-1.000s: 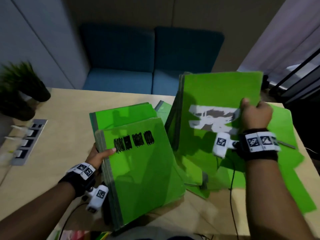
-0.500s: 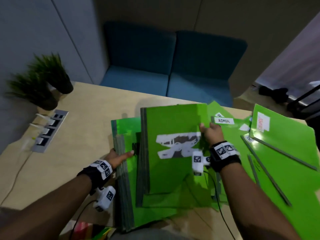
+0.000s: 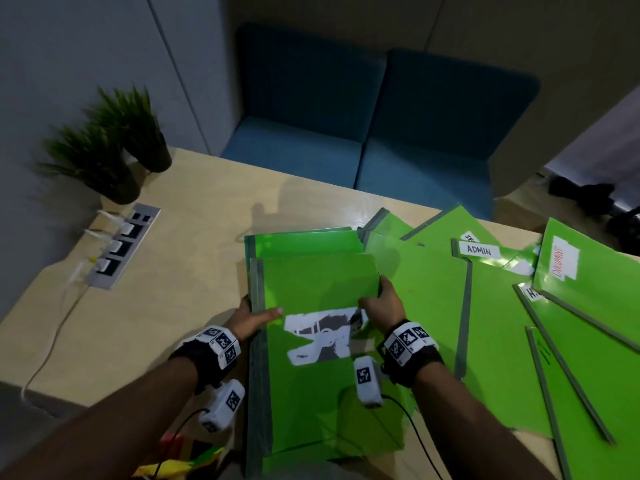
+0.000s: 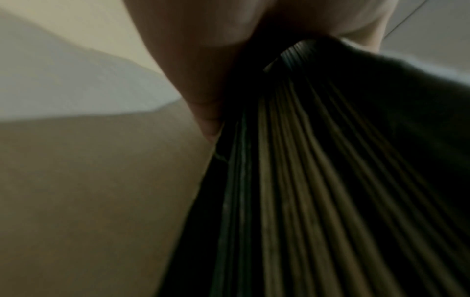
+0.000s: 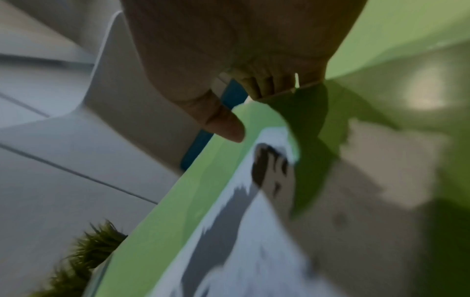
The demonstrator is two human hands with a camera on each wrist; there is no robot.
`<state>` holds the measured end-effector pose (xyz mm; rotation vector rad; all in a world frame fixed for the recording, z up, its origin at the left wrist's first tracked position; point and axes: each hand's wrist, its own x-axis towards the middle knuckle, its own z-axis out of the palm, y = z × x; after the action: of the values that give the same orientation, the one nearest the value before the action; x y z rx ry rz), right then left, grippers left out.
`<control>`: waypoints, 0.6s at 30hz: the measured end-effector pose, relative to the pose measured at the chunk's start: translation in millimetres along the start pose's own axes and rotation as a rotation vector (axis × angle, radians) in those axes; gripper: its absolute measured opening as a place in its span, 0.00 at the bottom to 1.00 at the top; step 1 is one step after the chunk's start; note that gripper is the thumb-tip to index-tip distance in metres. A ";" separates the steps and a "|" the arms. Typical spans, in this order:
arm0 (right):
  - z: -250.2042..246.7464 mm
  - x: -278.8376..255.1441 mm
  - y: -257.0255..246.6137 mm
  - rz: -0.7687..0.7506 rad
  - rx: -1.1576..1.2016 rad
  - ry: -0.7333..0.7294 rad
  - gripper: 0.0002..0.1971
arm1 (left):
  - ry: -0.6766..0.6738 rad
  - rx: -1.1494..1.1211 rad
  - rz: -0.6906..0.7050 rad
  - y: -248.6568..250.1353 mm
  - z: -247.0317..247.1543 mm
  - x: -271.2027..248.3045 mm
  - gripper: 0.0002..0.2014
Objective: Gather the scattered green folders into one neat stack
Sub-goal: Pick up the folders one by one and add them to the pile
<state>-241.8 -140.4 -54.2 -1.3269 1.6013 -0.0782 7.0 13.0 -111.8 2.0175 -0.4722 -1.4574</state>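
Note:
A stack of green folders (image 3: 311,393) lies on the wooden table (image 3: 156,306) in front of me. Its top folder (image 3: 318,289) carries a torn white label. My left hand (image 3: 254,315) grips the stack's left spine edge, thumb on top; the left wrist view shows the layered folder edges (image 4: 305,180) against my palm. My right hand (image 3: 381,303) holds the top folder's right edge, thumb on the cover and fingers curled under it (image 5: 267,86). More green folders (image 3: 502,323) lie fanned out to the right, some labelled, one reading ADMIN (image 3: 478,250).
Two potted plants (image 3: 114,147) stand at the table's far left by a power socket strip (image 3: 119,247) with plugged cables. A blue sofa (image 3: 363,133) sits beyond the table's far edge. Cables trail from my wrist cameras over the near edge.
My right hand has brought the folder with the torn label leftward and lowered it onto the stack held by my left hand. My view has turned left and down.

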 end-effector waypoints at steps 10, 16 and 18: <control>0.2 12.9 -46.3 -0.204 -0.522 -0.022 0.33 | -0.034 0.019 0.048 0.9 1.3 9.8 0.73; 15.6 3.8 -32.2 0.017 -0.218 0.113 0.40 | -0.005 -0.180 0.054 15.2 11.3 -14.4 0.79; 12.7 4.1 -27.9 0.102 -0.165 0.127 0.42 | -0.006 -0.159 0.045 19.5 13.4 -21.0 0.72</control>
<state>-212.8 -148.0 -46.3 -1.3862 1.8123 0.0334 -11.5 7.3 -86.7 1.8666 -0.3897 -1.4281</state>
